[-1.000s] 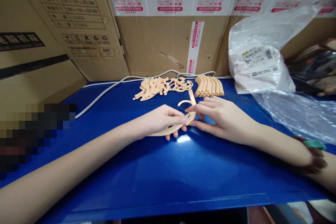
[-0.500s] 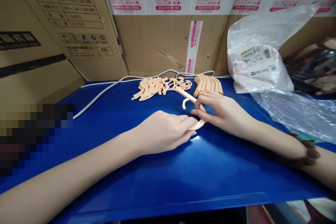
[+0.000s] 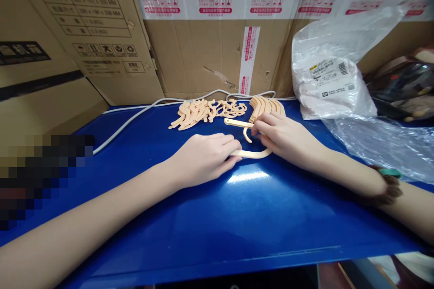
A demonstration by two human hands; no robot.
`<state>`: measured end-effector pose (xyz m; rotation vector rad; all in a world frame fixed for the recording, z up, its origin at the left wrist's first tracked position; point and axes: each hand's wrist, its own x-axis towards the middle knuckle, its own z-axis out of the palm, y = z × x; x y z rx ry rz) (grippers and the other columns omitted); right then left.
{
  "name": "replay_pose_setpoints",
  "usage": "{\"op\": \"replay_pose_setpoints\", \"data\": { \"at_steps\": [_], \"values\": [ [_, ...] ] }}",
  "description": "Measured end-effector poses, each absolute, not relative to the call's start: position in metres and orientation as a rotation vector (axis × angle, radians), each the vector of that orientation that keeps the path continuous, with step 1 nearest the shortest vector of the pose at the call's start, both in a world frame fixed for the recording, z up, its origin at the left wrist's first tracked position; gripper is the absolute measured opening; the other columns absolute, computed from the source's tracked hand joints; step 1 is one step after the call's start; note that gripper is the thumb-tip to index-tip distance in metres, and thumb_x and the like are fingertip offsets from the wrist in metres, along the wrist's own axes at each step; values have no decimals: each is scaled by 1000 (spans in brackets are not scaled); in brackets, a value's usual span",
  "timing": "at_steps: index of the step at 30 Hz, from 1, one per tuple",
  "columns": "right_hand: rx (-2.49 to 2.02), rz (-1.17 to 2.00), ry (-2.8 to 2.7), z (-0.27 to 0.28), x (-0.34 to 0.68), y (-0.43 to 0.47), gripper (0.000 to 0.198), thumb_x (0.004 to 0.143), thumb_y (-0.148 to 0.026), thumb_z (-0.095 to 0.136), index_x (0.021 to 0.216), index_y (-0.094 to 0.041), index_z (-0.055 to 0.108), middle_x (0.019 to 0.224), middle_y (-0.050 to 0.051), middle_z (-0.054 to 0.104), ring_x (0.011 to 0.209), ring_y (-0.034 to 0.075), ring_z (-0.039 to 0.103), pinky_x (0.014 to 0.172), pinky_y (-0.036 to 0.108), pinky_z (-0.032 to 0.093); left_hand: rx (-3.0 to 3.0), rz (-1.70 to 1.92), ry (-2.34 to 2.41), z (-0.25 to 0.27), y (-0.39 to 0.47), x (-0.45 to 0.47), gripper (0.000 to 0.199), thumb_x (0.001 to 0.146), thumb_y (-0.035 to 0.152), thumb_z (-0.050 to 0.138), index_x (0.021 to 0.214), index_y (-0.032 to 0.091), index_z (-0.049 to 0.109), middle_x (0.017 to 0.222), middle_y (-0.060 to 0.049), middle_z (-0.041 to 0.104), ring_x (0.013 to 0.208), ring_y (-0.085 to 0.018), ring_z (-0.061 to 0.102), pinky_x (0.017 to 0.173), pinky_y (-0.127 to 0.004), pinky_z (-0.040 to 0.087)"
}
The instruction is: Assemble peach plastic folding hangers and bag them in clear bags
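The left hand (image 3: 206,158) and right hand (image 3: 288,137) grip a cream hooked item (image 3: 252,155) over a blue table (image 3: 217,230).

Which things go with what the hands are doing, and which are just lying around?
Goes with it:
hooked beige piece, held by left hand and right hand
probably loose beige pieces
probably stacked curved pieces

Seemingly lying around:
plastic bag
pale cable
cardboard boxes

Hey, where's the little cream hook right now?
In the head view, the cream hook is just right of centre, beside the right hand and in front of the stacked curved pieces.
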<state>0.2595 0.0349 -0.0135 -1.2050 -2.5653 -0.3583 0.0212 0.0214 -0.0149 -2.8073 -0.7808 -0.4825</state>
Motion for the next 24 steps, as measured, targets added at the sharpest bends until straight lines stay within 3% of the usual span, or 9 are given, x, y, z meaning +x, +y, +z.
{"op": "replay_pose_setpoints", "data": {
  "at_steps": [6,24],
  "values": [
    [-1193,-310,-2574,-12,261,37,19,90,-9,46,96,-15,63,104,12,63,97,25,59,85,37,47,-2765,-582,-817,-14,23,21,17,97,24,49,97,17,64,92,0,66,85,-16,64,65,-27,44],
    [-1226,-207,-2596,-15,261,39,19,93,-11,45,96,-15,64,100,11,66,93,23,62,81,34,48,-2872,-311,-898,-13,25,20,20,95,22,45,102,19,64,102,-3,61,95,-17,60,63,-28,42]
  ]
}}
